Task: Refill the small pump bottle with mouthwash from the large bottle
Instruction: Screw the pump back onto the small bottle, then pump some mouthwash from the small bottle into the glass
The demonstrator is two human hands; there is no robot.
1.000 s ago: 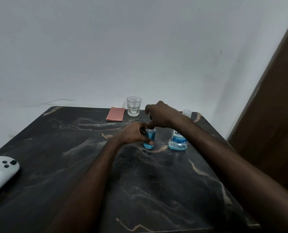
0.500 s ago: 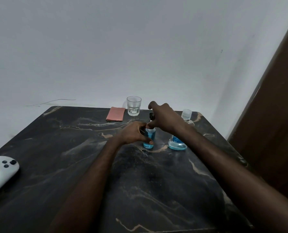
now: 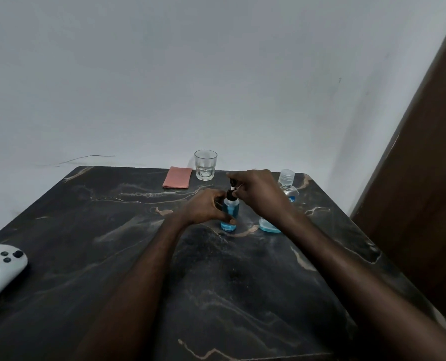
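Observation:
The small pump bottle (image 3: 230, 212) stands upright on the dark marble table (image 3: 112, 256), holding blue liquid. My left hand (image 3: 206, 207) is wrapped around its body from the left. My right hand (image 3: 255, 192) grips the black pump head (image 3: 232, 190) at the top of the bottle with its fingertips. The large mouthwash bottle (image 3: 287, 186) stands just to the right, clear with a white cap and blue liquid at its base, mostly hidden behind my right wrist.
An empty drinking glass (image 3: 205, 164) and a folded pink cloth (image 3: 177, 177) sit at the table's far edge. A white controller (image 3: 0, 267) lies at the left edge. A brown door (image 3: 430, 204) stands to the right, a white wall behind.
My right hand has shifted to the right around the pump head, uncovering the pump's black top and the large bottle's cap. My left hand keeps its hold on the small bottle.

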